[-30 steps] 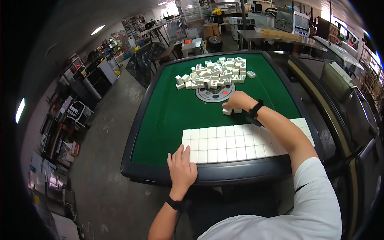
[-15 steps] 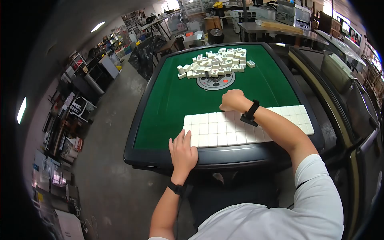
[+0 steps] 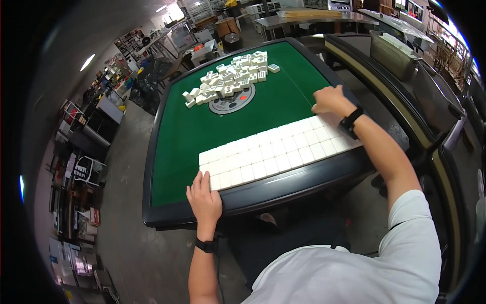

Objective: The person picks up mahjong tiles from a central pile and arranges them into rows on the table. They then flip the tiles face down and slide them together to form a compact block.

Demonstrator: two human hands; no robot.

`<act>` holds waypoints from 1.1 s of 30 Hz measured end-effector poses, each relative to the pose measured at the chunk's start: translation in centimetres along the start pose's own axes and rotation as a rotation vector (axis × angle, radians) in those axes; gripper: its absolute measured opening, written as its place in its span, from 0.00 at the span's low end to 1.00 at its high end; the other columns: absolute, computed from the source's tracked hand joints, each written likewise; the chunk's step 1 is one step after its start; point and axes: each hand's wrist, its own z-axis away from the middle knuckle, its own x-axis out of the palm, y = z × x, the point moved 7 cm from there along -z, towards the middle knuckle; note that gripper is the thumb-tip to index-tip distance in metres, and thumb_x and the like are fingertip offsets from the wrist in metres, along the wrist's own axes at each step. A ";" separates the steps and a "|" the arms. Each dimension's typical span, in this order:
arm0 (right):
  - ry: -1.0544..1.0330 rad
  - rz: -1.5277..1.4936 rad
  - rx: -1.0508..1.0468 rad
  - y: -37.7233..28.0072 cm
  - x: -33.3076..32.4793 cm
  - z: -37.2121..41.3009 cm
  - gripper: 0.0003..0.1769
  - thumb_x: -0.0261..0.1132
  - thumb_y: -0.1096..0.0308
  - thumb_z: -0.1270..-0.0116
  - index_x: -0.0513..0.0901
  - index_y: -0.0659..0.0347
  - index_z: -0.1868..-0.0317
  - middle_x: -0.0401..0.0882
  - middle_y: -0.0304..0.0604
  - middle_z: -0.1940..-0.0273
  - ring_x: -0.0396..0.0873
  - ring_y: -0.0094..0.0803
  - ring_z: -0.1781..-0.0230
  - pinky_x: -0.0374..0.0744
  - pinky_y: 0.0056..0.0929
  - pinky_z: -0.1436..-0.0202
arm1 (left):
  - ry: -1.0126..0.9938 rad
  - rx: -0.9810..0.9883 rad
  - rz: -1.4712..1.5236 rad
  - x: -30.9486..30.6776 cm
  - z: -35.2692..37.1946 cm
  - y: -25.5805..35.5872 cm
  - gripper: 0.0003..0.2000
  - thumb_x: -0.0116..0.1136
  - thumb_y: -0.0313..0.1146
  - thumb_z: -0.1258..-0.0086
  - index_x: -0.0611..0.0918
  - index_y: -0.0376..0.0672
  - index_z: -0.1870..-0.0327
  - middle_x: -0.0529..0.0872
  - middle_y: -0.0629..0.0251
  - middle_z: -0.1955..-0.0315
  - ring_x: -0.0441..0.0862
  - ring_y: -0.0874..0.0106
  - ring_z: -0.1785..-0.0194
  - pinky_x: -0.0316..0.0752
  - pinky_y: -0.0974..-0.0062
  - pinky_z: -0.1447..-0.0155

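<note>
While tiles run rightward from the spread, empty left hand, the curled right hand, grip indiscernible, borders their end.

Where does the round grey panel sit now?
In the head view, the round grey panel is slightly left of centre, in the upper half, amid the green tabletop, its far side partly hidden by the jumbled tiles.

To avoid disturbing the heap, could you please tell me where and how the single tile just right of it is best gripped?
Probably pinched by two opposite sides, the right hand coming from above and from the right: the single tile lies flat with low sides, the heap is close on its left, and green cloth borders its right.
</note>
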 end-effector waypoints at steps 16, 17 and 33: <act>-0.088 -0.006 0.086 5.8 0.6 -0.6 0.22 0.72 0.56 0.40 0.94 0.57 0.48 0.95 0.53 0.51 0.92 0.54 0.44 0.68 0.77 0.25 | 0.008 0.011 0.003 -0.3 -0.1 0.2 0.32 0.51 0.26 0.34 0.81 0.36 0.25 0.78 0.46 0.25 0.75 0.45 0.23 0.56 0.35 0.14; -0.074 -0.004 0.089 5.6 0.3 -0.5 0.22 0.72 0.55 0.38 0.94 0.56 0.48 0.95 0.51 0.50 0.91 0.53 0.43 0.69 0.76 0.25 | 0.007 0.007 0.000 -0.4 -0.2 0.3 0.31 0.52 0.27 0.34 0.81 0.36 0.25 0.79 0.45 0.26 0.75 0.45 0.24 0.56 0.34 0.14; 0.106 -0.133 -0.183 -2.8 -4.5 -12.7 0.25 0.73 0.52 0.28 0.91 0.66 0.42 0.92 0.64 0.47 0.89 0.59 0.42 0.85 0.50 0.35 | 0.148 0.007 0.045 -2.0 -0.4 0.6 0.25 0.51 0.25 0.40 0.83 0.34 0.39 0.79 0.44 0.31 0.70 0.40 0.22 0.56 0.34 0.13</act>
